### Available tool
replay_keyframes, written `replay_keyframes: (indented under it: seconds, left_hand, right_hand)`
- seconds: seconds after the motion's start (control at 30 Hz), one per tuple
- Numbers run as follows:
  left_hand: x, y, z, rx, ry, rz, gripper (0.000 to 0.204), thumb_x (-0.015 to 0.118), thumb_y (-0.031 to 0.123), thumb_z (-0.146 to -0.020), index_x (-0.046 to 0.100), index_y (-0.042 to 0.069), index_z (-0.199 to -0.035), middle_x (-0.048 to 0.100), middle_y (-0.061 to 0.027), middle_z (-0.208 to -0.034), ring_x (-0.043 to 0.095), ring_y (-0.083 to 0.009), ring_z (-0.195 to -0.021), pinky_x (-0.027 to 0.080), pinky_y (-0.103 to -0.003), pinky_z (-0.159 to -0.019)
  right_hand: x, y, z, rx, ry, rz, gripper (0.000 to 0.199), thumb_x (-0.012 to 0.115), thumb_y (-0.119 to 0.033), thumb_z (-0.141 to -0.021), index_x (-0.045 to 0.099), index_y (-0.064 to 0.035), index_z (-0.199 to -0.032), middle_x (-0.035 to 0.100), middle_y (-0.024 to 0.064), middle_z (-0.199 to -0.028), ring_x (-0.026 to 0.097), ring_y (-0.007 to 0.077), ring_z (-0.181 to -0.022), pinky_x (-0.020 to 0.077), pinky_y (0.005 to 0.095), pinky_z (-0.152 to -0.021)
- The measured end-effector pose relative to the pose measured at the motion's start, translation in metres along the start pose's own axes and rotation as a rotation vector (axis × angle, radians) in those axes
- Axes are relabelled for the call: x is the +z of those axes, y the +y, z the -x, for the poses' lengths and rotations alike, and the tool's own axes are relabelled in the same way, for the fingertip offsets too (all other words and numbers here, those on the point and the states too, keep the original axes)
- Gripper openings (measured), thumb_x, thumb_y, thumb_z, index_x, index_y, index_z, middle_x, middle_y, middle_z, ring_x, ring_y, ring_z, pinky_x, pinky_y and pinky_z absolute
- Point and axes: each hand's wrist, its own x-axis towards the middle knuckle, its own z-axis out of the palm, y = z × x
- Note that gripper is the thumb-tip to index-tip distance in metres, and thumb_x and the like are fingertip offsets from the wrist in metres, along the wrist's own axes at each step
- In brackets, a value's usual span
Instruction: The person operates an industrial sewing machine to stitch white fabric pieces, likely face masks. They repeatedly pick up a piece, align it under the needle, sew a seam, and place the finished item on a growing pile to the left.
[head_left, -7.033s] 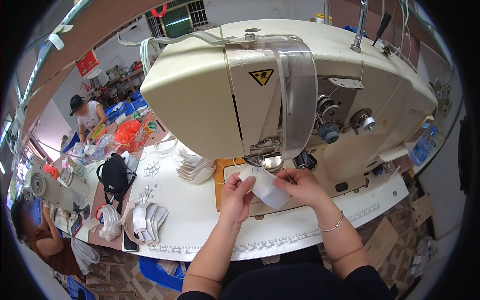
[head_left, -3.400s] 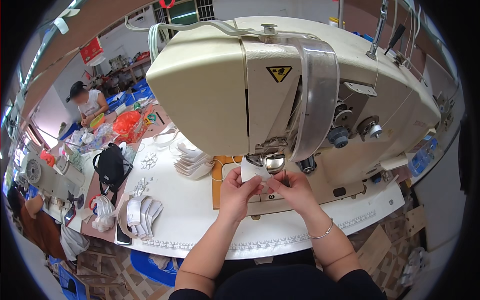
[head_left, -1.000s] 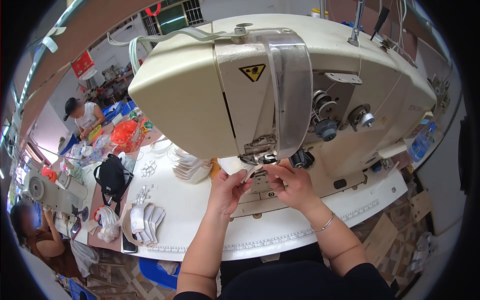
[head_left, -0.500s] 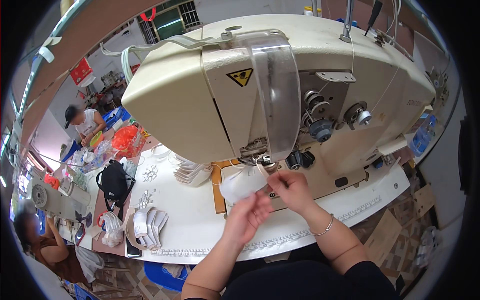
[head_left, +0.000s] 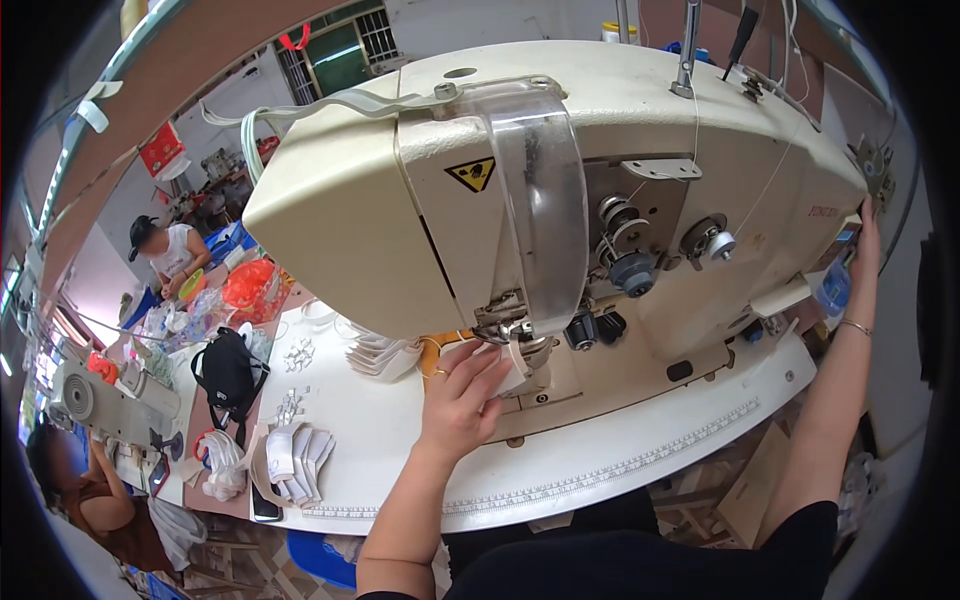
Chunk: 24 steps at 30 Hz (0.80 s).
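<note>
A white, cup-like fabric piece (head_left: 514, 374) lies under the needle area of the cream sewing machine (head_left: 350, 210), with a narrow pale strip (head_left: 517, 352) at its edge. My left hand (head_left: 464, 392) curves over the piece, fingers close together on it beside the presser foot (head_left: 518, 330). Part of the piece is hidden by those fingers. Far to the right, my right hand (head_left: 868, 240) reaches up to the machine's end, next to a small control panel (head_left: 848, 236). Its fingers look straight and hold nothing visible.
Stacked white pieces (head_left: 380, 355) lie left of the needle, another bundle (head_left: 298, 462) nearer the left edge. Small white bits (head_left: 290, 403), a black backpack (head_left: 228, 370) and a phone (head_left: 266, 503) are around. Two people sit at left. A ruler strip (head_left: 600, 482) follows the front edge.
My right hand has left the fabric piece and stretched out to the machine's right end. My left hand has moved up over the piece, which has shifted further under the needle area.
</note>
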Motion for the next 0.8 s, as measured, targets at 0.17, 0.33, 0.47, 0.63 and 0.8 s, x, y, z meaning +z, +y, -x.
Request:
replay_keyframes:
  seconds: [0.17, 0.33, 0.47, 0.63, 0.8]
  left_hand:
    - [-0.005, 0.008, -0.01, 0.013, -0.019, -0.056, 0.04, 0.055, -0.002, -0.054, 0.063, 0.008, -0.091, 0.059, -0.007, -0.095, 0.055, -0.0326, -0.094, 0.048, -0.038, -0.078]
    - [-0.005, 0.009, -0.008, -0.001, -0.032, -0.085, 0.039, 0.055, -0.002, -0.054, 0.063, 0.008, -0.091, 0.059, -0.0069, -0.096, 0.056, -0.0327, -0.092, 0.048, -0.038, -0.078]
    - [0.001, 0.011, -0.011, 0.005, 0.01, 0.001, 0.037, 0.057, -0.003, -0.055, 0.064, 0.009, -0.088, 0.059, -0.0074, -0.091, 0.056, -0.0322, -0.091, 0.048, -0.039, -0.079]
    - [0.006, 0.011, 0.002, 0.018, 0.113, -0.049, 0.035, 0.059, -0.006, -0.053, 0.065, 0.01, -0.083, 0.058, -0.007, -0.084, 0.056, -0.0328, -0.091, 0.048, -0.039, -0.08]
    - [0.006, 0.011, -0.002, 0.02, 0.097, -0.037, 0.032, 0.059, -0.007, -0.054, 0.066, 0.01, -0.08, 0.059, -0.0064, -0.083, 0.056, -0.0318, -0.091, 0.049, -0.039, -0.079]
  right_hand:
    - [-0.004, -0.022, -0.042, 0.0, -0.122, 0.201, 0.057, 0.055, -0.05, -0.078, 0.056, -0.0031, -0.111, 0.056, 0.007, -0.108, 0.052, 0.014, -0.096, 0.039, 0.0245, -0.083]
    - [0.006, 0.007, -0.019, -0.066, 0.021, 0.048, 0.058, 0.056, -0.049, -0.078, 0.054, -0.0027, -0.113, 0.056, 0.0074, -0.109, 0.052, 0.0151, -0.095, 0.0395, 0.0261, -0.082]
    - [-0.017, 0.029, 0.022, -0.061, 0.297, -0.099, 0.05, 0.056, -0.043, -0.081, 0.054, -0.0019, -0.11, 0.057, 0.0073, -0.107, 0.053, 0.0164, -0.094, 0.0401, 0.026, -0.081]
    - [0.074, -0.01, 0.259, -0.636, 0.052, -0.106, 0.011, 0.047, -0.008, -0.087, 0.055, -0.0021, -0.086, 0.056, 0.0062, -0.083, 0.049, 0.0097, -0.068, 0.0418, 0.0207, -0.064]
    - [0.173, -0.014, 0.405, 0.227, -1.087, -0.09, 0.01, 0.059, -0.011, -0.08, 0.062, -0.0021, -0.083, 0.062, 0.0036, -0.072, 0.051, 0.0073, -0.057, 0.0425, 0.0206, -0.054]
